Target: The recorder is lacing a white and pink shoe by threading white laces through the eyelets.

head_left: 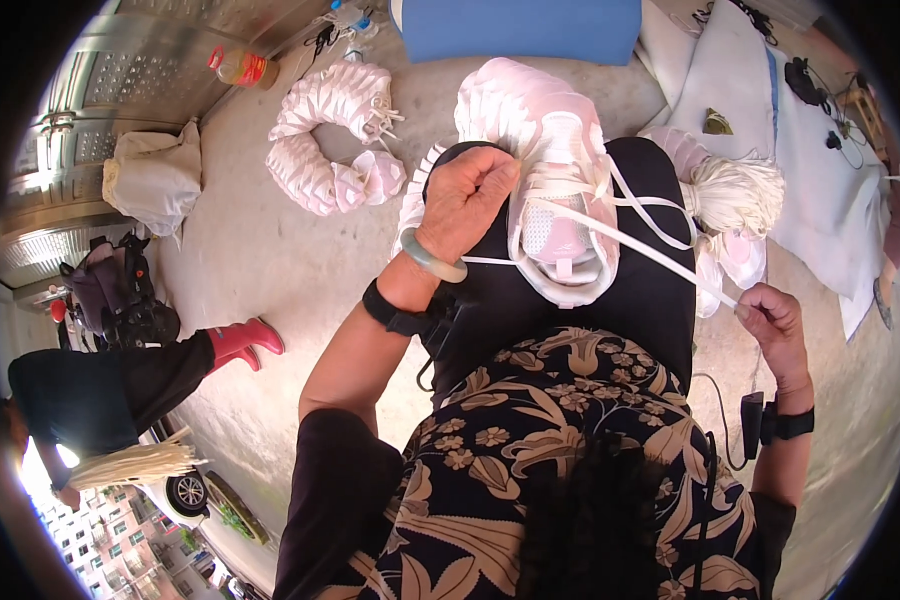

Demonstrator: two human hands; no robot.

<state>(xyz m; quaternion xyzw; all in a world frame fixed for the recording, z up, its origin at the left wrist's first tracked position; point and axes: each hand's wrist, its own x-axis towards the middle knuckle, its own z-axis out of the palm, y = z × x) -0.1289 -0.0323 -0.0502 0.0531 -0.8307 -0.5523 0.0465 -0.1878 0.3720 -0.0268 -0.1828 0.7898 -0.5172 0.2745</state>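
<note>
A pale pink and white sneaker point(555, 235) rests on my lap between my knees, its heel opening toward me. White lace crosses its tongue. My right hand point(775, 325), out to the right, pinches a white shoelace point(660, 252) that runs taut from the shoe. More lace loops over my right knee. My left hand point(470, 195) is closed at the shoe's left edge by the eyelets; what its fingertips pinch is hidden. More upper pieces point(505, 95) are stacked against the shoe's far end.
A ring of stacked pink-white uppers point(315, 140) lies on the floor at left. Bundled white laces point(740, 195) sit right of my knee. Beyond are a blue object point(520, 30), a bottle point(242, 68) and white sheeting point(820, 190). A person in red boots point(245, 342) stands far left.
</note>
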